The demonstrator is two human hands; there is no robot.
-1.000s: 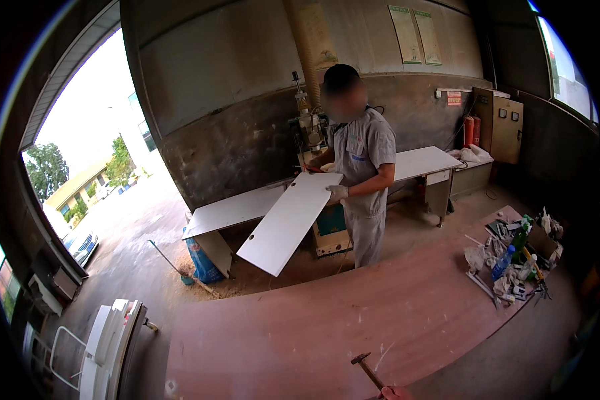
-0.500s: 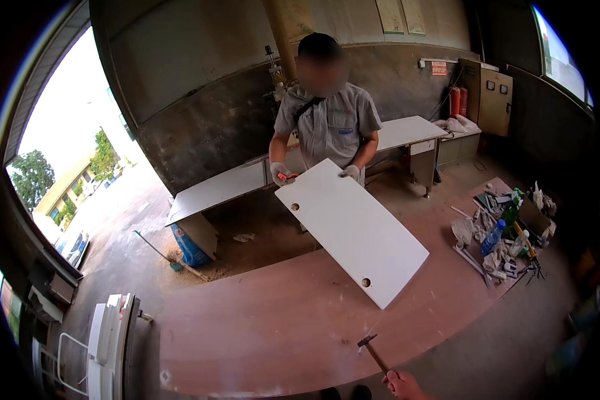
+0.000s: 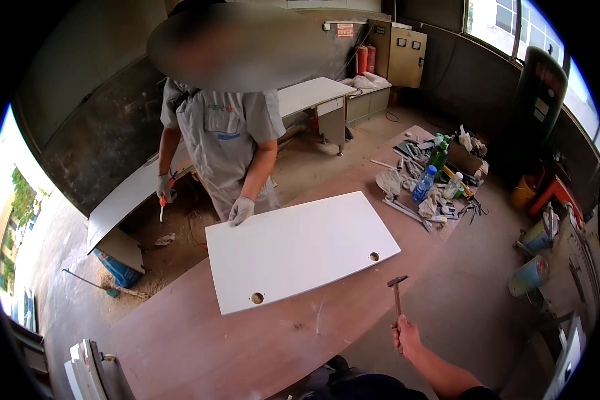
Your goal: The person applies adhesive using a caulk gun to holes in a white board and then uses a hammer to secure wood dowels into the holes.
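The white panel (image 3: 300, 250) has swung round and come lower since the earlier head frame, and now lies over the reddish-brown surface (image 3: 200, 340), a co-worker's gloved hand (image 3: 242, 211) at its far edge. The right hand (image 3: 408, 335) grips a hammer (image 3: 398, 299) near the panel's right end; the left hand's state cannot be told.
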